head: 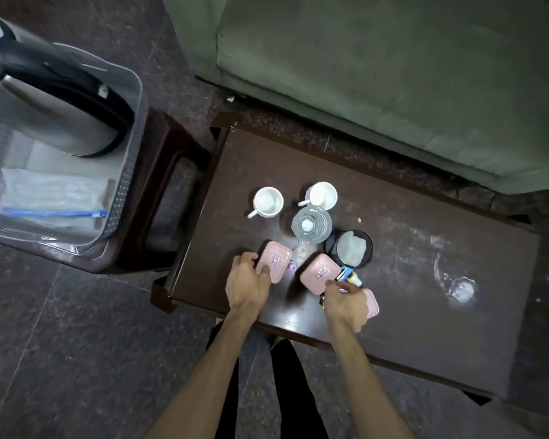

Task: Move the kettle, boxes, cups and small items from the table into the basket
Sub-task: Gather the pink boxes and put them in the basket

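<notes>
On the dark table (409,280) my left hand (246,285) curls its fingers around the left pink box (274,259); my right hand (346,301) pinches small items beside the middle pink box (319,272); two white cups (268,201) stand farther off; the kettle (51,109) sits in the grey basket (121,188), far left.

Dark table (425,312) w/ 2 cups (268,201), pink boxes (274,259), glass (311,224).

Green sofa (393,74) at twelve to two o'clock, its seat cushion facing the table. Dark brown stool (168,172) at nine o'clock, set on dark speckled stone floor (61,359). Person's black trouser legs (289,391) at six o'clock, over the floor.
</notes>
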Tool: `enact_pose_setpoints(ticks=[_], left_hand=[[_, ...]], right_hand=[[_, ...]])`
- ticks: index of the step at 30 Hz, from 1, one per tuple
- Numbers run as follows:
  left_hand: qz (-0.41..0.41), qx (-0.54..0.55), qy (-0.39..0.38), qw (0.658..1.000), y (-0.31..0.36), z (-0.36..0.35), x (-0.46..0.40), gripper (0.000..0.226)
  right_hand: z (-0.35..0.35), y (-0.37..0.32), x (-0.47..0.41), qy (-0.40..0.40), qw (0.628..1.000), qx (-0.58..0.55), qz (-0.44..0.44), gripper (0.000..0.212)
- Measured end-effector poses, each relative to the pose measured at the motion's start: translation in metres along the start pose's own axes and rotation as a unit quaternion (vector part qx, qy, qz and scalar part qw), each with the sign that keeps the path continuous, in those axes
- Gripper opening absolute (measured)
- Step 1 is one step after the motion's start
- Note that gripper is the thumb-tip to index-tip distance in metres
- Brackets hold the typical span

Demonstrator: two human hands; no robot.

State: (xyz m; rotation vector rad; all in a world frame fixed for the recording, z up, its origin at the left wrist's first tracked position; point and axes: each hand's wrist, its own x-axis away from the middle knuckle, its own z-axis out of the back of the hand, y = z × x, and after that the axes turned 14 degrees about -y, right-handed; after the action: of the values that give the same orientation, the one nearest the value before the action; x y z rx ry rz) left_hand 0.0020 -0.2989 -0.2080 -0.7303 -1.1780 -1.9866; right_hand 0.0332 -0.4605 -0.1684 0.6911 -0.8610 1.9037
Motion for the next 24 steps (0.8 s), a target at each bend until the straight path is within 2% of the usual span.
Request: enact_pose_setpoints(ticks=[3,8,16,20,24], left_hand=[[0.011,-0.008,0.0,1.0,0.0,-0.01,-0.006,0.028],[0.013,0.007,0.017,1.0,-0.006,-0.018,-0.008,0.018],[0.011,0.107,0.085,0.991,-0.023,-0.001,0.014,0.014],[0.011,0.194,0.12,0.974,-0.024,0.026,0.031,0.015],[0.004,0.26,0.171,0.95,-0.021,0.064,0.051,0.016]], right_hand=[[-0.001,0.008,-0.014,-0.028,0.999,0.018,-0.004,0.031],[-0.009,0.015,-0.03,-0.078,0.996,0.035,-0.002,0.029],[0.007,0.018,-0.017,-0.077,0.996,0.041,0.035,0.023],[0.016,0.009,0.017,-0.11,0.988,0.059,0.093,0.009],[0.001,-0.023,0.061,-0.155,0.965,0.071,0.197,0.007]])
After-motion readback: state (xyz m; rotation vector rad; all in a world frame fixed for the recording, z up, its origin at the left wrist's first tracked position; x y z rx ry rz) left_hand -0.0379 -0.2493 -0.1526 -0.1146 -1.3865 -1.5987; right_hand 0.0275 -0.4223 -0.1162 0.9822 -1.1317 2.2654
